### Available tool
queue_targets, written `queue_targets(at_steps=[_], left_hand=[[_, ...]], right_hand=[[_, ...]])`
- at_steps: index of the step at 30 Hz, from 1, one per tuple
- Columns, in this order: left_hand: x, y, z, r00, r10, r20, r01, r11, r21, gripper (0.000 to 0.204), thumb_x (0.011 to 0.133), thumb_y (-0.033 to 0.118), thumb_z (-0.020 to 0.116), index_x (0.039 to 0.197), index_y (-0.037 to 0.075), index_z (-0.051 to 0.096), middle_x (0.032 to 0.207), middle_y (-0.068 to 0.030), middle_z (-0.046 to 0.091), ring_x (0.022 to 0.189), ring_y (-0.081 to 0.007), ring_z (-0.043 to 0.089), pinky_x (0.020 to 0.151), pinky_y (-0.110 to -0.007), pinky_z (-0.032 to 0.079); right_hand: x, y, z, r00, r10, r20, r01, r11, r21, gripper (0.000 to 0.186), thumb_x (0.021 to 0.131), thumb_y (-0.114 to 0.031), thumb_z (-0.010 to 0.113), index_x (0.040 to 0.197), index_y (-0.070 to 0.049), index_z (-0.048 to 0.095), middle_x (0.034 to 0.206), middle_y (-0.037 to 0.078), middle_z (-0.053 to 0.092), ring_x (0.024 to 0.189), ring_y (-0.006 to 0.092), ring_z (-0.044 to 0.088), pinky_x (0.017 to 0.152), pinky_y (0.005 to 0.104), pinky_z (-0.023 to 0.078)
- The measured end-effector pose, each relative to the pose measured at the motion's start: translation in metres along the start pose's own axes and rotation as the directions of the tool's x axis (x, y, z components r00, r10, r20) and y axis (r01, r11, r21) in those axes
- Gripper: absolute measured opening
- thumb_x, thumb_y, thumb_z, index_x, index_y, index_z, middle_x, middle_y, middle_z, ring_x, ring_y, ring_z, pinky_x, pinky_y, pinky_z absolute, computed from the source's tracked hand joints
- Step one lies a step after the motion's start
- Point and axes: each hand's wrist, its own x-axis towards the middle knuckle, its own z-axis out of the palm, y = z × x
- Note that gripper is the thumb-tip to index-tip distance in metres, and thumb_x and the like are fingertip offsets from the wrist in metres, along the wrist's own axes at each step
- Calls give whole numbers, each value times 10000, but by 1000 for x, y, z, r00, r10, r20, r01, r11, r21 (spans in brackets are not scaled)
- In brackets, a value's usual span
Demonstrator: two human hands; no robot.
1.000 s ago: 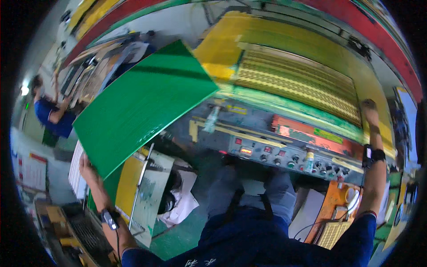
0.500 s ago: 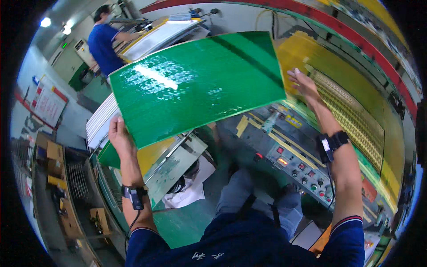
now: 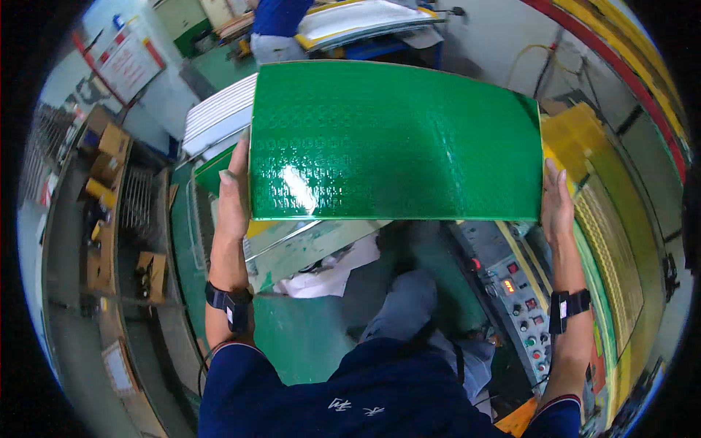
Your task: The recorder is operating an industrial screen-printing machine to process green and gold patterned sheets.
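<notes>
A large, thin green board [image 3: 394, 146] with a glossy face is held up in front of me by its short edges. Rows of small raised patterns show under the shine on its left half. My left hand [image 3: 235, 191] grips the left edge near the lower corner, thumb on the near side and fingers stretched up along it. At the opposite edge, my right hand [image 3: 558, 203] presses against the lower right corner with its fingers pointing up. Both hands are closed on the board, though part of the right fingers is hidden behind it.
A machine's control panel [image 3: 522, 292] with knobs and a lit display stands at right, beside a yellow screen [image 3: 610, 226]. White ridged racks [image 3: 219, 117] lie left of the board. Shelving [image 3: 109, 241] lines the left; a co-worker [image 3: 281, 25] stands beyond, beside a white-topped table [image 3: 365, 22].
The board has levelled out and shifted right in view. My right hand, spread beside the right edge before, now touches it. My view has turned and the co-worker appears nearer the top edge.
</notes>
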Motion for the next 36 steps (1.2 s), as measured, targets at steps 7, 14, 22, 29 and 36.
queue_targets(at_steps=[7,14,22,29,36], left_hand=[[-18,32,-86,996,89,-15,-84,977,198,927,887,707,248,1429,-44,290,1505,-190,258,1408,-296,206,1149,-414,132],[-15,7,-154,927,325,-187,-204,856,475,521,955,132,422,1441,-2,291,1445,-163,382,1324,-254,376,1094,-371,294],[-15,-90,-279,835,10,-550,288,845,451,582,849,-71,430,1418,13,344,1237,-131,549,1134,-205,528,989,-309,392],[-2,-141,-304,767,-298,-568,503,829,244,542,845,-64,472,1378,14,405,1095,-87,555,991,-177,538,930,-281,411],[1,-183,-306,701,-410,-584,591,792,155,577,835,-40,482,1399,20,378,1201,-131,548,1087,-211,521,950,-317,398]], right_hand=[[-4,21,59,845,412,342,-514,803,303,784,924,-593,416,1337,71,355,1288,191,508,1128,281,557,937,386,480],[24,22,147,641,515,570,-727,645,235,790,935,-611,333,1235,106,475,1121,158,610,1072,250,595,962,365,458],[125,43,255,894,60,443,25,983,-183,571,933,-396,428,1339,4,458,1268,112,526,1111,199,516,957,338,406],[161,34,362,912,66,405,87,933,-349,554,852,-107,412,1403,-56,369,1374,152,455,1249,239,446,1004,317,356],[176,67,392,877,119,465,33,952,-305,567,822,-36,449,1385,-33,379,1291,123,513,1121,190,499,950,272,371]])
